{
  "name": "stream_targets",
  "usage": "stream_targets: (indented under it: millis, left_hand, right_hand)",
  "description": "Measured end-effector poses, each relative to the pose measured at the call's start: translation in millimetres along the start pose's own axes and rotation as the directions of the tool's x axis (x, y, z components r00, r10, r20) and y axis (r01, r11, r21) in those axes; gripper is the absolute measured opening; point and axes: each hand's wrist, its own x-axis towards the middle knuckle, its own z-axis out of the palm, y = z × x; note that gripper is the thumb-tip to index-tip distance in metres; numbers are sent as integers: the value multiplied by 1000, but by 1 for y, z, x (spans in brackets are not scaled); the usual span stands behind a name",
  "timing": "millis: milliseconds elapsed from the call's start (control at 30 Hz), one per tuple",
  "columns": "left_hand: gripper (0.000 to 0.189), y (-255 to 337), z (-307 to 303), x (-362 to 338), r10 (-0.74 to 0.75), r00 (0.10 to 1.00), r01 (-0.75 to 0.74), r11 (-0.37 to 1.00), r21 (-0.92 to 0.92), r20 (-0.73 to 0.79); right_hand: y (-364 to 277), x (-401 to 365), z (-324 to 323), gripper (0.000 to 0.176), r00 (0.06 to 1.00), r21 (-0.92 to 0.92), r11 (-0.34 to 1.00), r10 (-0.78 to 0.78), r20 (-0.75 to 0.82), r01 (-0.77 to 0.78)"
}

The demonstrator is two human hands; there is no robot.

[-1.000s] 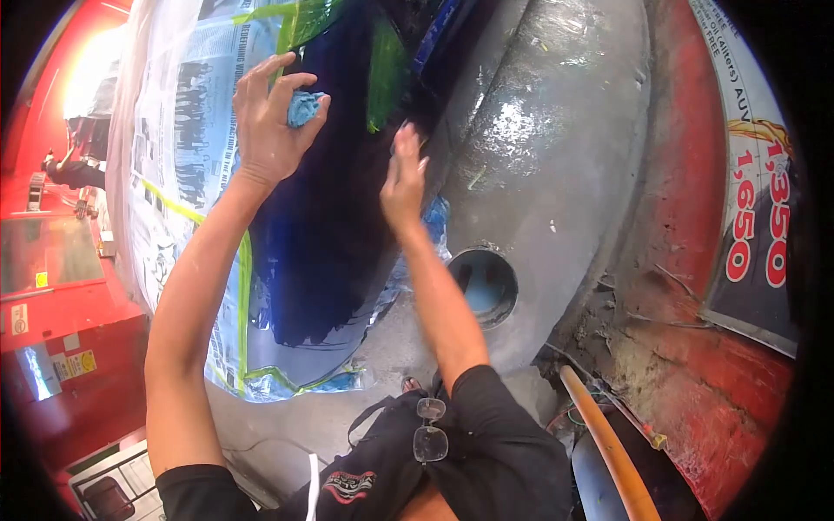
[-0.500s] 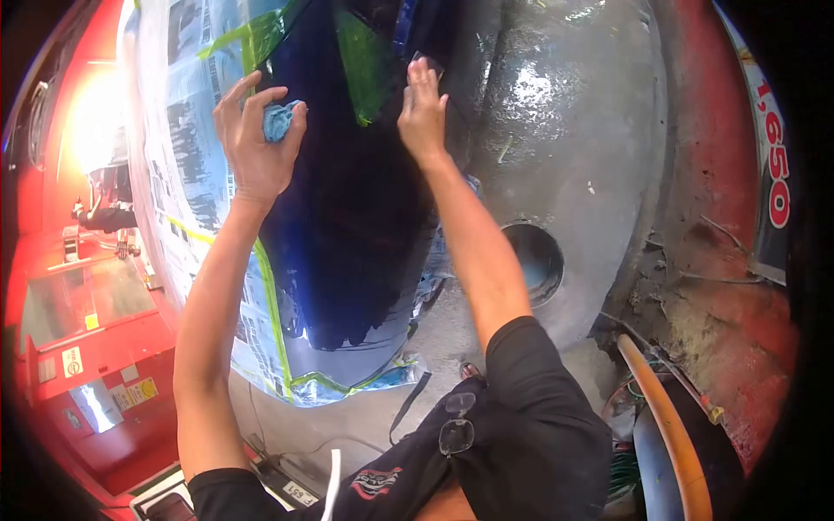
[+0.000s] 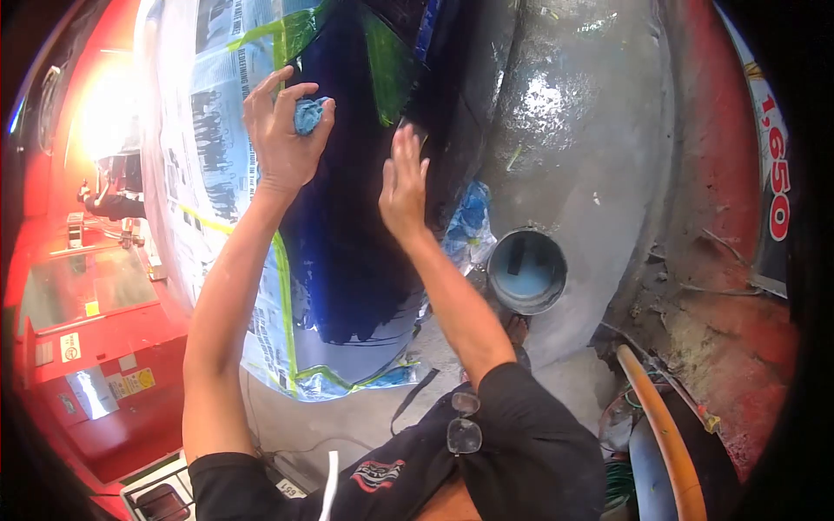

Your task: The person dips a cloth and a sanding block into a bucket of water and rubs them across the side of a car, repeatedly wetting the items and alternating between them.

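Observation:
A dark blue glossy car panel runs up the middle of the view, edged with green masking tape and newspaper. My left hand is over its left border, with a crumpled blue cloth pinched between thumb and fingers. On the panel's right side my right hand lies flat, fingers stretched. A small dark piece, apparently sandpaper, shows at its fingertips; most of it is hidden under them. A green tape patch lies just above that hand.
Right of the panel, a round bucket of water with a dark strip in it stands on the wet concrete floor. A hose curves at lower right. Red cabinets line the left, and another person's arm shows there.
My right hand has slid down along the panel toward me, the dark piece staying at its fingertips. My left hand still holds the blue cloth. The view has shifted slightly, and the bucket shows more fully.

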Motion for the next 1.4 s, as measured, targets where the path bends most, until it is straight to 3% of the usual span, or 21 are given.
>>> stream_targets:
  millis: [67, 200, 267, 367, 500, 633, 767, 867, 933, 967, 1067, 1133, 1167, 1267, 1333, 1400]
  left_hand:
    - [31, 0, 1, -1, -6, 1000, 6, 1000, -4, 1]
    - [30, -1, -1, -2, -12, 1000, 12, 1000, -16, -7]
    - [30, -1, 0, -1, -23, 1000, 23, 1000, -5, -21]
    - [31, 0, -2, -1, -33, 999, 33, 999, -10, -5]
    - [30, -1, -2, -4, -36, 999, 35, 999, -31, -13]
    - [29, 0, 0, -1, -31, 999, 31, 999, -26, -21]
    - [29, -2, -1, -2, -23, 1000, 23, 999, -32, -9]
    - [29, -2, 0, -3, -31, 999, 30, 999, -33, -10]
    - [29, -1, 1, -1, -29, 1000, 28, 999, -28, -12]
    - [29, 0, 0, -1, -30, 1000, 30, 999, -23, -9]
    - [30, 1, -1, -1, -34, 999, 34, 999, -20, -10]
    - [29, -1, 1, -1, -21, 1000, 20, 999, -32, -16]
    - [29, -3, 1, -2, -16, 1000, 15, 999, -37, -19]
    - [29, -3, 2, -2, -25, 1000, 24, 999, -37, -17]
    - [29, -2, 1, -1, -26, 999, 25, 999, -29, -19]
    - [29, -2, 2, -3, -25, 1000, 25, 999, -27, -16]
  right_hand:
    - [12, 13, -2, 53, 998, -23, 998, -53, -14, 53]
    - [26, 118, -11, 47, 991, -85, 994, 65, -114, -75]
    - [20, 94, -8, 47, 991, -80, 993, 78, -113, -88]
    - [16, 52, -12, 48, 999, -23, 999, -38, -24, 38]
    - [28, 109, -19, 49, 998, -178, 982, -61, -15, 57]
    - [22, 85, -17, 50, 1000, -62, 998, -10, -4, 10]
    - [39, 125, -13, 49, 996, -126, 991, -53, -70, 44]
    - [29, 120, -13, 49, 997, -138, 990, 15, -70, -25]
    - [7, 66, -6, 50, 997, -46, 999, 8, -83, -11]
    - [0, 29, 0, 51, 992, -26, 995, -94, -85, 92]
    - [-18, -28, 0, 51, 1000, -58, 998, 0, -3, 0]
    - [0, 31, -2, 50, 997, -67, 997, 36, -62, -41]
    - [2, 55, -14, 50, 998, -58, 996, 65, -3, -65]
    - [-11, 38, -4, 50, 992, 21, 995, 103, -66, -102]
    - [-21, 3, 0, 50, 998, 75, 996, 56, -27, -54]
    - [-7, 19, -4, 50, 999, -9, 1000, -21, -41, 20]
